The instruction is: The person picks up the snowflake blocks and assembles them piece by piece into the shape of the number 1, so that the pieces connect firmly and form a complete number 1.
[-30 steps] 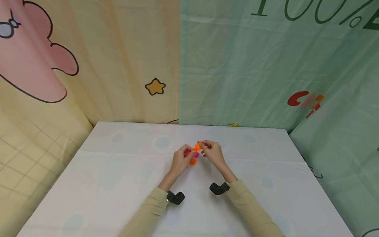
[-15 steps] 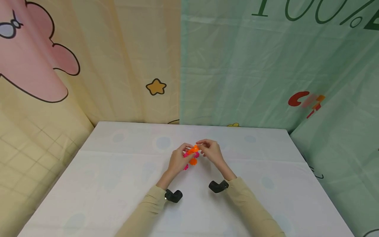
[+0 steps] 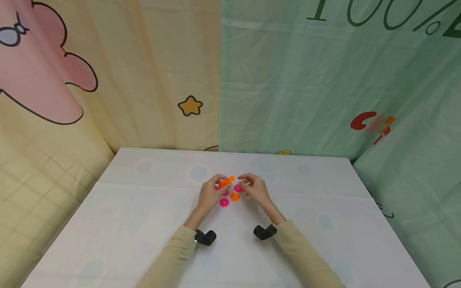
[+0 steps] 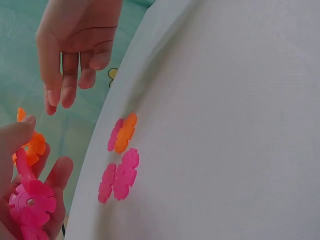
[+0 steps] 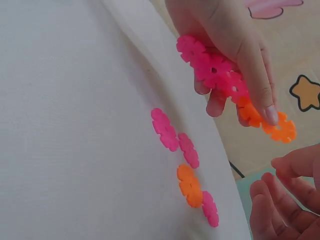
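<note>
My left hand [image 3: 209,195] pinches a chain of interlocked flower-shaped plastic discs [image 5: 213,70], raised above the table. Pink discs make up one end of it, orange discs [image 5: 280,127] the other, with the thumb lying on the orange part in the right wrist view. The right hand [image 3: 256,189] hovers at the right, apart from the chain; its fingers are loosely bent with nothing visible between them. Below the hands, one loose orange disc [image 3: 235,196] lies among three pink ones: the nearest pink disc [image 3: 224,202], a second [image 4: 106,183], and a third [image 3: 237,187] near the right fingertips.
A white cloth with pale spots covers the table [image 3: 144,216]. Behind its far edge hang a yellow curtain [image 3: 151,72] and a green curtain [image 3: 288,88]. Each wrist wears a black camera, the left camera [image 3: 205,237] and the right camera [image 3: 264,232].
The left hand has drawn left with the disc chain, away from the right hand, which no longer touches its orange end. The loose discs on the table are now more exposed.
</note>
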`<action>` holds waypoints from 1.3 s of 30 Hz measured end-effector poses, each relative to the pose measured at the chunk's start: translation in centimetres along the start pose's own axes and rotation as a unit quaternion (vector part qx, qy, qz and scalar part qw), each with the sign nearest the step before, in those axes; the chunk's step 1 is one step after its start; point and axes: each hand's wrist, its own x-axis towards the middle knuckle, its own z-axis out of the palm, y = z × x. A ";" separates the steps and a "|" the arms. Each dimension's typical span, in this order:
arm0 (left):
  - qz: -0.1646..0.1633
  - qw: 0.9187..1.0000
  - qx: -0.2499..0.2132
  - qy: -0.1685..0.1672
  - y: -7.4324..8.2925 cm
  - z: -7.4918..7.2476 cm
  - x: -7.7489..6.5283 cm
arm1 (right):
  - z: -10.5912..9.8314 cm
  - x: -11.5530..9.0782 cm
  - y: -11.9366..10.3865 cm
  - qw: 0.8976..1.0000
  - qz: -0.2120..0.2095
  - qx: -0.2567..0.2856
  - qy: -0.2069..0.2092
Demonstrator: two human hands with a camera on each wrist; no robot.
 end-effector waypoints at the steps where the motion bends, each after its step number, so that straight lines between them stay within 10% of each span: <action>1: -0.001 1.000 0.003 0.002 0.0 -0.1 0.0 | 0.2 -0.1 0.2 1.000 -0.001 -0.007 -0.003; 39: -0.031 0.999 0.036 0.009 -2.0 -2.4 -0.1 | 4.2 -1.9 0.1 0.973 0.001 -0.211 -0.091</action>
